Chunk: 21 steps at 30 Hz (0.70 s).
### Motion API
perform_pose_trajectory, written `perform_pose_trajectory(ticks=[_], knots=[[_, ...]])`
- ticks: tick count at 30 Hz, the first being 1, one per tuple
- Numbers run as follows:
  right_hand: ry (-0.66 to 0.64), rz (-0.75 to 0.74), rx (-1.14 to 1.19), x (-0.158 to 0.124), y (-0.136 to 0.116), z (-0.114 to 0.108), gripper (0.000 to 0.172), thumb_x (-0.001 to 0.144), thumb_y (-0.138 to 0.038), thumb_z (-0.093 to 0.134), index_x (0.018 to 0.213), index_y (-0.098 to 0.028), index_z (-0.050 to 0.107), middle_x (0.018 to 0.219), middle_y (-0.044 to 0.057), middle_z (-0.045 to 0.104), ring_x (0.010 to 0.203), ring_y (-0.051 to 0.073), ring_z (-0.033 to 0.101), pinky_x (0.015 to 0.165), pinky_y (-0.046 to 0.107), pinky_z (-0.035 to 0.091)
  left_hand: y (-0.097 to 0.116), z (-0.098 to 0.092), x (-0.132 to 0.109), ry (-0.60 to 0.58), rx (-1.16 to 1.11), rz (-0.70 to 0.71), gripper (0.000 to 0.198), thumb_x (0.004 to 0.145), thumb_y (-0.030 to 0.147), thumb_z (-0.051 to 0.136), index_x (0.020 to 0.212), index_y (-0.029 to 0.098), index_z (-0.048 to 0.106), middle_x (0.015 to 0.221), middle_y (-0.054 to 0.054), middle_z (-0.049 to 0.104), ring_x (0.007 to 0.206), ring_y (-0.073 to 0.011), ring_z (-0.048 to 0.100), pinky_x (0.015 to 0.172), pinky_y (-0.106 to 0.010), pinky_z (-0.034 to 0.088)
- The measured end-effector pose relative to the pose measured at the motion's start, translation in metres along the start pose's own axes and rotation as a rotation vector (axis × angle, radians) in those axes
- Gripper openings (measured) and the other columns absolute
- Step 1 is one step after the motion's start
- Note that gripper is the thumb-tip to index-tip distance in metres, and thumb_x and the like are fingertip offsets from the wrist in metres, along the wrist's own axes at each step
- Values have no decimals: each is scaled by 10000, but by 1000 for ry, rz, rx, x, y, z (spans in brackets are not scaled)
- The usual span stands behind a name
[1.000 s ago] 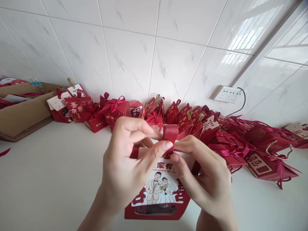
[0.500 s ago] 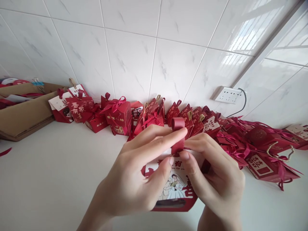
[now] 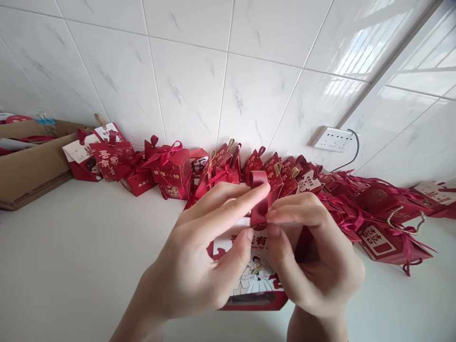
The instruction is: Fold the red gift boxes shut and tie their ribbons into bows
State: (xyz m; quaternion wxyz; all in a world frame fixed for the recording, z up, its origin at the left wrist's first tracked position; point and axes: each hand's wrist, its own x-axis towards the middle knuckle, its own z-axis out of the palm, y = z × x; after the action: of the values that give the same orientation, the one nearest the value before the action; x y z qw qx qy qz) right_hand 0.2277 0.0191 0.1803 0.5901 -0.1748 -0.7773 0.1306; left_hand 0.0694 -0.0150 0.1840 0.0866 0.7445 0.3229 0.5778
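Note:
A red and white wedding favor box (image 3: pixel 254 275), printed with a couple, stands upright between my hands on the white surface. A loop of dark red ribbon (image 3: pixel 259 206) rises from its top edge. My left hand (image 3: pixel 203 247) is closed on the box's top, thumb on the front, with the index finger lying across the ribbon loop. My right hand (image 3: pixel 313 251) pinches the top edge just right of the ribbon, thumb in front and fingers behind. The fingers hide much of the box's upper corners and sides.
Several red gift boxes (image 3: pixel 171 166) line the tiled wall (image 3: pixel 192 90). More boxes with ribbons (image 3: pixel 386 244) are piled at the right. A cardboard box (image 3: pixel 35 175) stands at the left. A power strip (image 3: pixel 333 138) with a black cord hangs on the wall.
The view has shifted slightly, so the background sits a little further left. Both hands keep their hold on the favor box; the right fingers have moved slightly at the ribbon's base.

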Motion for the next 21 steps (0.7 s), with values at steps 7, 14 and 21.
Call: perform_pose_trajectory(ticks=[7,14,21], knots=[[-18,-1,-13,1,0,-1,241,805,6,546,967,-168,589,837,46,568,716,158,542,594,310,438,0,0,1,-8,-4,-16,580,828,-29,508,1355,212,524,1149,-53,612,1009,-141,597,829,-206,575],[-45,12,25,1,-1,0,229,796,11,528,950,-152,580,842,48,552,723,150,539,595,303,428,1,-2,1,-6,-29,-35,560,814,-37,512,1329,179,547,1127,-45,612,991,-118,599,825,-175,568],[-33,20,7,-1,0,2,246,804,-14,544,990,-168,587,818,50,579,711,172,560,597,319,454,0,-4,-1,-11,-6,-41,572,806,-22,504,1334,193,546,1178,-53,613,1023,-134,606,849,-191,572]])
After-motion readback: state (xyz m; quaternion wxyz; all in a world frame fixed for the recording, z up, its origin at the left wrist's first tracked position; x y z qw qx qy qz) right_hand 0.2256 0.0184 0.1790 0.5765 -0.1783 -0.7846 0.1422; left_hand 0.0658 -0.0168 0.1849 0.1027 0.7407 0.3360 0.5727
